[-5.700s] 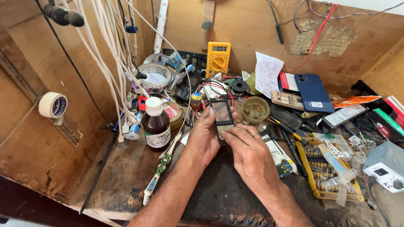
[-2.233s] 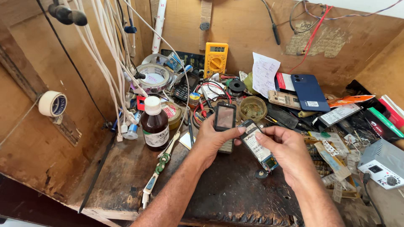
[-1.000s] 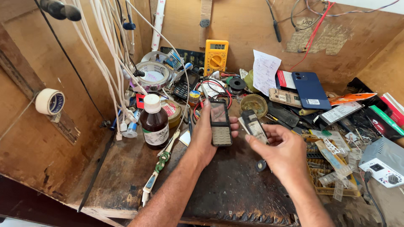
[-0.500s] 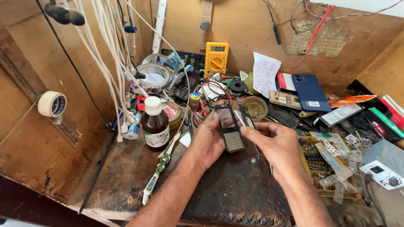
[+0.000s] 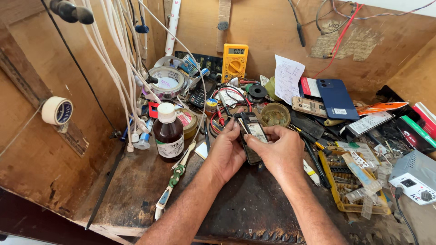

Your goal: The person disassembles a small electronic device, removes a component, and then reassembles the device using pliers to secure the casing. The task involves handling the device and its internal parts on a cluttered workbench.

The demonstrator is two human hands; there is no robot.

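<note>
Above the middle of the dark bench (image 5: 254, 204), a small keypad phone (image 5: 251, 136) is held between both hands. The left hand (image 5: 227, 152) is closed around the phone's left edge and underside, its grip supporting the body from below. The right hand (image 5: 279, 152) is closed on the phone's right side, with a thumb laid across the front. A brown bottle (image 5: 168, 134) with a white cap stands to the left. A yellow multimeter (image 5: 235, 61) leans against the back wall, and a blue phone (image 5: 336, 99) lies to the right.
</note>
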